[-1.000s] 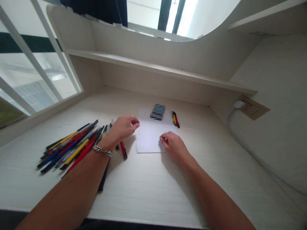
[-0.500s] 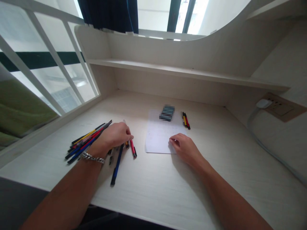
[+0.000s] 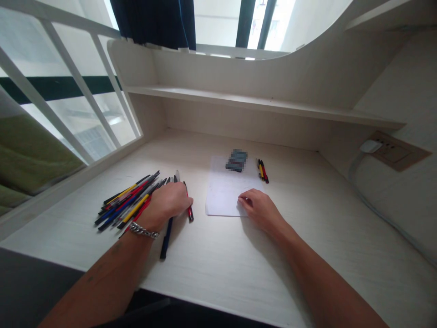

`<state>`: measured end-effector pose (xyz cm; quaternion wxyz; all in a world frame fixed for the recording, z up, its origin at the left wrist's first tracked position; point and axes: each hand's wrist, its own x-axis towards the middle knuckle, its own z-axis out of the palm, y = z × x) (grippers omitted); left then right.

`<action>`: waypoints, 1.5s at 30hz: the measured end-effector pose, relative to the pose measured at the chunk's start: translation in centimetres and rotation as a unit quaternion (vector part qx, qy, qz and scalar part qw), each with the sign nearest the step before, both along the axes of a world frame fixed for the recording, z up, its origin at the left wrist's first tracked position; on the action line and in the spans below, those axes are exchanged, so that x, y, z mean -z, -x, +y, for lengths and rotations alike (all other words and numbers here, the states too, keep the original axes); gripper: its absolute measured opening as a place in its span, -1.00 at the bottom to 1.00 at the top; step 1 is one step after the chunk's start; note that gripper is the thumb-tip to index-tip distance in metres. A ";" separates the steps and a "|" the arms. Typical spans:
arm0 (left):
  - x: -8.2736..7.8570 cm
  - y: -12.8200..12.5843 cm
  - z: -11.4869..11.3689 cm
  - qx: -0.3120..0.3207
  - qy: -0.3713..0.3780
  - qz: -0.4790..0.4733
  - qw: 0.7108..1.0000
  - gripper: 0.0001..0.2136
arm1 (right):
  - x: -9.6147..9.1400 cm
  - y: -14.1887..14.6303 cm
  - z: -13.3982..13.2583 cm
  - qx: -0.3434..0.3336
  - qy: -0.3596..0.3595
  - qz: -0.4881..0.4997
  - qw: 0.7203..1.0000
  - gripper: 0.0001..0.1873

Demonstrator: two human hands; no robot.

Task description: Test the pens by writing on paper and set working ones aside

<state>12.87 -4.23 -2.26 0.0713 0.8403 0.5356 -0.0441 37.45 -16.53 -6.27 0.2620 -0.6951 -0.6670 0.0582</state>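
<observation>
My white laminate desk (image 3: pixel 307 255) carries a sheet of white paper (image 3: pixel 221 196), and I place everything else from that sheet. A blurred, unreadable object (image 3: pixel 236 160) sits on its far edge. Just past its right side lie a few pens (image 3: pixel 262 171), in black, yellow and red. Just left of it are a red pen (image 3: pixel 190 212) and a dark blue pen (image 3: pixel 166 241), and farther left spreads a heap of mixed pens (image 3: pixel 126 205).

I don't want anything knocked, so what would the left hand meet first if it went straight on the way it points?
Probably the red pen by the fingertips of the left hand; depth is unclear, so they may already touch.
</observation>
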 end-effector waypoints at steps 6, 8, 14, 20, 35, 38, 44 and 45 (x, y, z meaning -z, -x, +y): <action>-0.3 0.4 0.1 0.026 0.005 -0.037 0.999 -0.72 | 0.0 -0.1 0.0 0.003 -0.001 0.007 1.000 -0.78; -1.0 0.3 -0.1 0.040 -0.006 -0.054 0.998 -0.67 | -0.2 -0.2 0.0 0.007 0.002 0.009 1.000 -0.78; -2.8 -2.6 -0.6 0.150 -0.081 -0.114 0.979 -0.65 | -1.1 -1.4 -0.3 0.045 -0.011 0.021 0.999 -0.77; -0.3 -7.2 -0.3 0.226 -0.147 -0.122 0.955 -0.74 | -1.6 -4.0 -0.6 0.111 -0.040 0.041 0.992 -0.78; 3.2 -8.5 0.4 0.244 -0.109 -0.157 0.951 -0.78 | -0.8 -4.5 -0.4 0.123 -0.019 0.037 0.992 -0.78; 3.2 -8.3 0.7 0.257 -0.088 -0.184 0.945 -0.76 | -0.5 -4.2 -0.3 0.117 -0.017 0.036 0.992 -0.78; 3.2 -7.3 1.7 0.234 -0.032 -0.248 0.940 -0.71 | 0.1 -3.8 0.3 0.110 -0.024 0.028 0.993 -0.77; 3.1 -7.1 1.9 0.225 -0.029 -0.259 0.939 -0.71 | 0.2 -3.8 0.4 0.109 -0.026 0.026 0.993 -0.77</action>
